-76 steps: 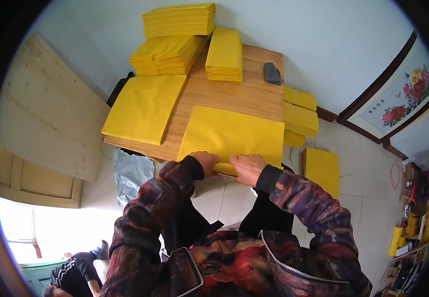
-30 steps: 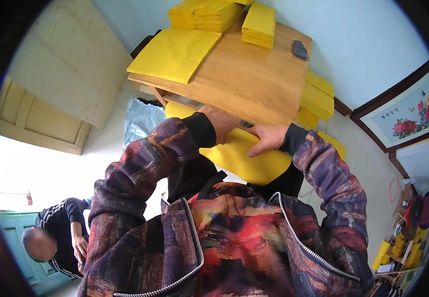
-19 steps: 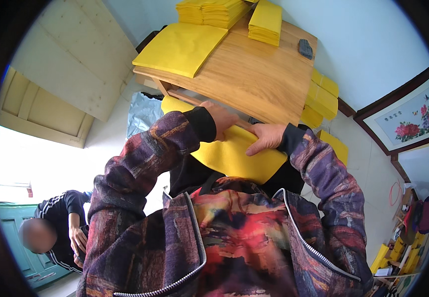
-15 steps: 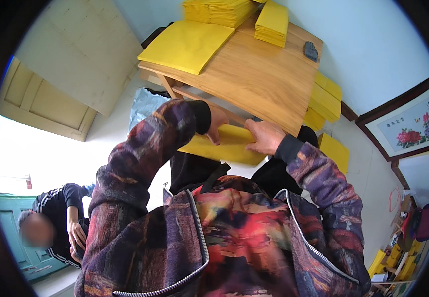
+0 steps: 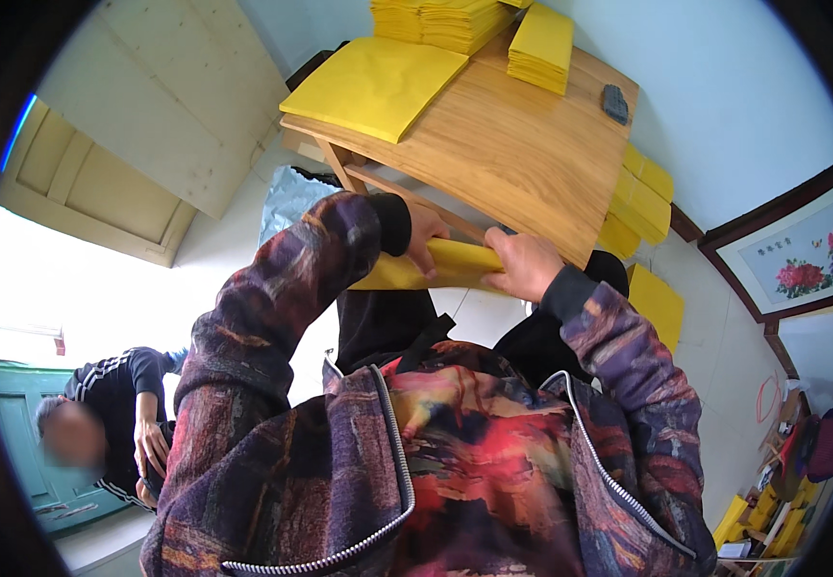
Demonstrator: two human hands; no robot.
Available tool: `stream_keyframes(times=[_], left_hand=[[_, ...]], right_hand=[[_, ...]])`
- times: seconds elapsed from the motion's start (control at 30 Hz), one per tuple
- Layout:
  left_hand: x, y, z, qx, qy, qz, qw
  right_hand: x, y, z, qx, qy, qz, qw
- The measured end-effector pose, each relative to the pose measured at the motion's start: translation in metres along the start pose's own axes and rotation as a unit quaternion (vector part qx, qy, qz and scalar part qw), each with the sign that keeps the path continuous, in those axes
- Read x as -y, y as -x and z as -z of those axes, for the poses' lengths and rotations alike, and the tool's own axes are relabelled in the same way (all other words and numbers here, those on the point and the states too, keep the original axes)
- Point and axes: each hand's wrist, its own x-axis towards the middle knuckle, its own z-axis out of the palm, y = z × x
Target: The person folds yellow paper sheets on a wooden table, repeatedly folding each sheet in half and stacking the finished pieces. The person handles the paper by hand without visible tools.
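Note:
Between my hands, just off the near edge of the table, is a piece of folded yellow paper [image 5: 455,258]. My left hand [image 5: 424,237] grips its upper left part, thumb on the near face. Its right end is pinched by my right hand [image 5: 526,265], fingers curled around the edge. How many layers it has cannot be made out. On the wooden table [image 5: 522,144] beyond lie a flat stack of yellow paper [image 5: 378,85] at the left and a narrow folded yellow stack [image 5: 541,50] further back.
More yellow bundles [image 5: 435,21] sit at the table's back. A dark grey block [image 5: 615,104] lies near the right edge. Yellow stacks [image 5: 642,197] stand on the floor to the right. A pale blue plastic bag [image 5: 286,200] is at the left. Another person [image 5: 133,404] bends over at far left.
The yellow paper has tilted, so its near face shows as a narrower band. My right hand has turned slightly with it. Both hands keep their hold.

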Motion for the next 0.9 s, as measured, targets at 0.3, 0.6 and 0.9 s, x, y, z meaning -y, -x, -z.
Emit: stream_keyframes(times=[0.3, 0.6, 0.9], left_hand=[[0.0, -0.002, -0.015, -0.038, -0.047, 0.044, 0.997], [-0.002, -0.006, -0.036, -0.171, -0.227, 0.077, 0.956], [-0.002, -0.006, -0.032, -0.039, -0.185, 0.068, 0.98]], right_hand=[[-0.004, 0.002, -0.011, -0.084, 0.057, 0.015, 0.995], [-0.014, -0.005, -0.009, 0.159, -0.316, 0.047, 0.934], [-0.019, -0.002, -0.018, 0.138, -0.202, 0.036, 0.969]])
